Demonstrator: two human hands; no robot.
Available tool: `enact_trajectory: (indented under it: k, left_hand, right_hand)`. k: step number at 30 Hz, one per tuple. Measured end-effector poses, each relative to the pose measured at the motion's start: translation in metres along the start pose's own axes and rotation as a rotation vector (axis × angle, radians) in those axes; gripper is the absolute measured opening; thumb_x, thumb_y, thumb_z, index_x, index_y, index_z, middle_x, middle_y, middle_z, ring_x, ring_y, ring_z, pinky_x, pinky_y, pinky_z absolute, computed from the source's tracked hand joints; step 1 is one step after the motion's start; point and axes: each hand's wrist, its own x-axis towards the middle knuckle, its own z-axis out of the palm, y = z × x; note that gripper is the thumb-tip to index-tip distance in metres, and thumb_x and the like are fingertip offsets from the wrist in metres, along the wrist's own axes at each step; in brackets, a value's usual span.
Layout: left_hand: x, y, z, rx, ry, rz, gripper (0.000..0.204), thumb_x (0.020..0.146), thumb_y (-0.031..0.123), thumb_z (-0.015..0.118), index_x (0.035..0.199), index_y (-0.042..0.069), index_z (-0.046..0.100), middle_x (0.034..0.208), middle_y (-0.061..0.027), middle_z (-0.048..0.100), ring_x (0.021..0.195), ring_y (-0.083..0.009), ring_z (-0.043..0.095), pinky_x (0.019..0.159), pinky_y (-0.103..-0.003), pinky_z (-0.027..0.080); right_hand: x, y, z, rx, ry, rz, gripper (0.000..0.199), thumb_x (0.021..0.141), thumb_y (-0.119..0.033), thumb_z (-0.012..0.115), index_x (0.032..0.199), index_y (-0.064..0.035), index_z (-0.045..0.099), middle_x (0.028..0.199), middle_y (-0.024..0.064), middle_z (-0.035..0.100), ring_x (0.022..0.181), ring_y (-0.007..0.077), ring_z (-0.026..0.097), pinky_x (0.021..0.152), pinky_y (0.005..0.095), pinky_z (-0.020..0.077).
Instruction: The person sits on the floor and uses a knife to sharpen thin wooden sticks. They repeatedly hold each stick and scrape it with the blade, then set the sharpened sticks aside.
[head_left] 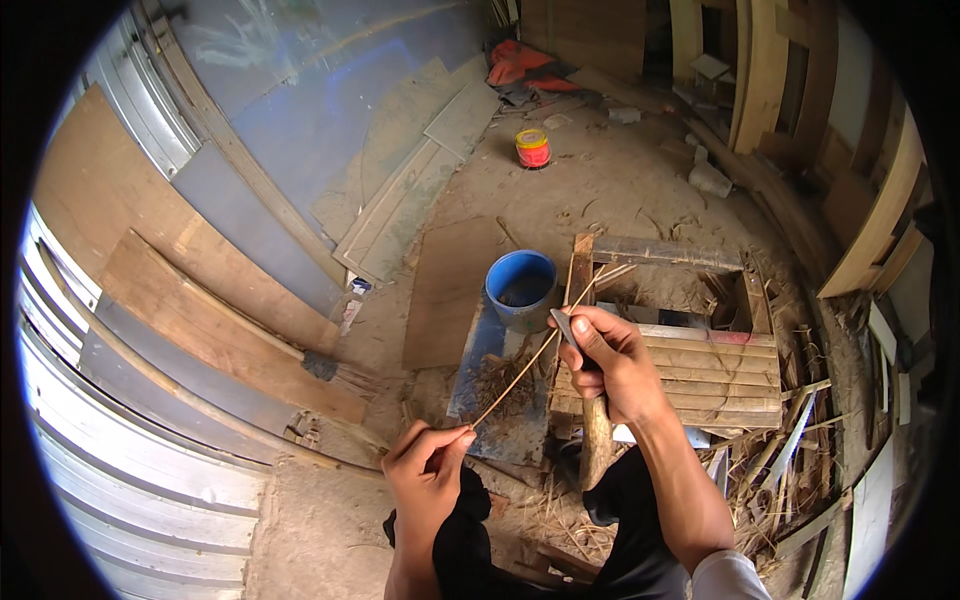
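Observation:
My left hand (428, 462) pinches the near end of a thin, light-brown strip (512, 384), which looks like rattan or bamboo. The strip slants up and to the right, past my right hand. My right hand (612, 365) is closed around a knife with a short dark blade (574, 328) that lies against the strip. A thick wooden piece (597, 445), apparently the knife's handle, sticks out below the fist toward my knees. Beyond the fist, the strip's far end lies over the corner of a low wooden bench frame (660, 250) with bamboo slats (712, 380).
A blue bucket (520, 283) stands left of the bench on a worn blue board (470, 375) with shavings. Split strips and scraps (790, 470) pile at right. A red and yellow tin (533, 149) sits farther off. A brush or broom (320, 366) and boards lean left.

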Motion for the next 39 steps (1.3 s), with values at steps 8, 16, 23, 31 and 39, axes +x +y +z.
enact_trajectory:
  k: [8, 16, 23, 31, 39]
  left_hand:
    - [-0.001, -0.001, -0.003, -0.055, -0.07, -0.049, 0.004, 0.08, 0.001, 0.071, 0.083, -0.001, 0.069, 0.065, 0.0006, 0.049, 0.051, -0.0016, 0.038, 0.045, -0.02, 0.025]
    - [-0.004, -0.011, -0.006, -0.142, -0.113, -0.088, 0.005, 0.082, 0.004, 0.071, 0.084, 0.0, 0.069, 0.064, -0.0018, 0.055, 0.052, -0.0039, 0.045, 0.046, -0.022, 0.03]
    - [-0.007, -0.023, -0.015, -0.224, -0.171, -0.236, 0.009, 0.083, 0.006, 0.071, 0.083, -0.002, 0.067, 0.067, -0.0009, 0.058, 0.057, -0.0031, 0.046, 0.051, -0.02, 0.033]
    - [-0.005, -0.018, -0.013, -0.255, -0.177, -0.344, 0.01, 0.087, 0.008, 0.068, 0.085, -0.002, 0.067, 0.07, 0.0007, 0.062, 0.062, -0.0024, 0.049, 0.055, -0.018, 0.037]
    - [-0.01, -0.017, -0.011, -0.19, -0.266, -0.314, 0.012, 0.087, 0.01, 0.067, 0.087, -0.002, 0.067, 0.075, -0.0033, 0.067, 0.066, -0.0042, 0.056, 0.06, -0.019, 0.043]
  right_hand:
    - [0.006, -0.006, -0.014, 0.137, 0.002, 0.031, 0.024, 0.098, -0.025, 0.051, 0.108, -0.0058, 0.062, 0.065, -0.0027, 0.049, 0.046, 0.0028, 0.031, 0.039, 0.0184, 0.0239]
    - [-0.001, 0.003, -0.001, 0.053, -0.244, 0.189, 0.022, 0.097, -0.025, 0.054, 0.111, -0.0097, 0.061, 0.067, -0.0021, 0.052, 0.046, 0.0028, 0.034, 0.038, 0.0181, 0.0263]
    - [0.01, -0.014, -0.031, 0.059, 0.083, -0.06, 0.023, 0.099, -0.024, 0.049, 0.11, -0.0067, 0.06, 0.065, -0.0031, 0.049, 0.045, 0.0028, 0.032, 0.038, 0.0177, 0.0255]
    - [0.001, 0.005, -0.003, -0.04, -0.127, 0.124, 0.026, 0.098, -0.024, 0.051, 0.115, -0.006, 0.06, 0.068, -0.0014, 0.05, 0.047, 0.0035, 0.033, 0.039, 0.0179, 0.0263]
    - [0.001, -0.003, -0.006, -0.074, 0.015, 0.055, 0.023, 0.098, -0.024, 0.05, 0.107, -0.0047, 0.06, 0.068, -0.0021, 0.049, 0.047, 0.0036, 0.031, 0.04, 0.0182, 0.0231]
